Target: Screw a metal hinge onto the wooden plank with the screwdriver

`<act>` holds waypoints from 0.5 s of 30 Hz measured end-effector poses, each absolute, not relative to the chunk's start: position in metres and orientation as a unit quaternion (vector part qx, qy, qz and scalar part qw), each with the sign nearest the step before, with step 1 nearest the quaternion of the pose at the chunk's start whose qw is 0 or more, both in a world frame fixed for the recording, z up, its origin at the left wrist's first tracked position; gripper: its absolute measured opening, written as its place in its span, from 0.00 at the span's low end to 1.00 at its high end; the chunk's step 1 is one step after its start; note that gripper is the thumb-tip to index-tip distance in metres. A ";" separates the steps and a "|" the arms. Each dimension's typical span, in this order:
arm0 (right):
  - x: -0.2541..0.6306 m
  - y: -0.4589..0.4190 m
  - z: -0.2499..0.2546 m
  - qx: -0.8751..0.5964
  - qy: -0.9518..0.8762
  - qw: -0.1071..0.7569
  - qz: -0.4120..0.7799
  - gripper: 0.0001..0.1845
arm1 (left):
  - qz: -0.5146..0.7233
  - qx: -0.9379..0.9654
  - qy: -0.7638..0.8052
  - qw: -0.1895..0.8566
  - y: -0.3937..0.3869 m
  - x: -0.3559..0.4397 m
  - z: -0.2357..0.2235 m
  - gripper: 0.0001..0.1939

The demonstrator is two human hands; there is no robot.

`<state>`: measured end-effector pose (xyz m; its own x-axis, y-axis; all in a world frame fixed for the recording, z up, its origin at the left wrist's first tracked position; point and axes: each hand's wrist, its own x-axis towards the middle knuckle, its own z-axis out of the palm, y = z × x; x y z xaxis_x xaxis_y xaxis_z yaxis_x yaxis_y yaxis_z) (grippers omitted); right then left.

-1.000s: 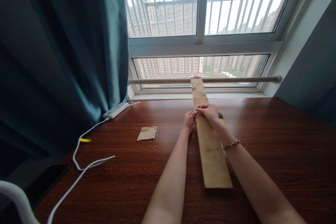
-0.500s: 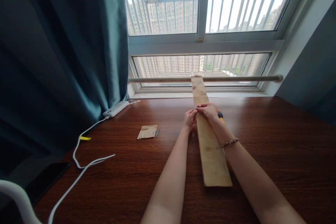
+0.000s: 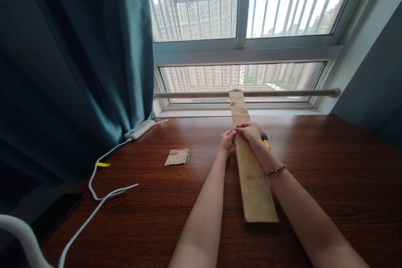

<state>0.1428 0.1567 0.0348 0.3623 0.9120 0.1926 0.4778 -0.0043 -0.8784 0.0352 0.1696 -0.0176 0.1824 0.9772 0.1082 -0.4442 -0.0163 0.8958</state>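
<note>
A long pale wooden board (image 3: pixel 256 188) lies lengthwise in front of me, its far end reaching the windowsill. At its left edge my left hand (image 3: pixel 227 141) pinches a small silvery metal piece (image 3: pixel 236 130), too small to make out exactly. My right hand (image 3: pixel 249 133) rests over the board with its fingertips closed on the same piece, meeting those of the left. A tool with a black and yellow handle (image 3: pixel 265 139) is partly hidden behind my right wrist. To the left lie a small square of wood (image 3: pixel 176 157) and several screws (image 3: pixel 189 158) beside it.
On the brown wooden table (image 3: pixel 150 226), a white power strip (image 3: pixel 140 130) sits by the blue curtain (image 3: pixel 132 50). White cables (image 3: pixel 94 222) curve along the left, near a flat black object (image 3: pixel 59 213). A horizontal rail (image 3: pixel 194 95) crosses before the barred window.
The view has shifted very slightly. Both hands stay at the board's left edge, with only a tiny movement of the fingertips around the metal piece.
</note>
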 end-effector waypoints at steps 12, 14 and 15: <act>0.144 0.161 0.030 -0.601 -0.484 0.559 0.303 0.14 | 0.558 0.447 0.304 0.630 0.170 0.035 -0.020 0.15; 0.145 0.161 0.033 -0.561 -0.454 0.604 0.338 0.17 | 0.555 0.450 0.302 0.631 0.171 0.035 -0.021 0.14; 0.145 0.160 0.035 -0.541 -0.433 0.628 0.354 0.19 | 0.554 0.452 0.300 0.631 0.171 0.035 -0.021 0.14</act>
<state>0.1450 0.1603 0.0345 0.3734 0.9136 0.1608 0.0245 0.1635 -0.9862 0.0347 0.1709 -0.0211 0.2055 0.9710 0.1219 -0.4279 -0.0229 0.9036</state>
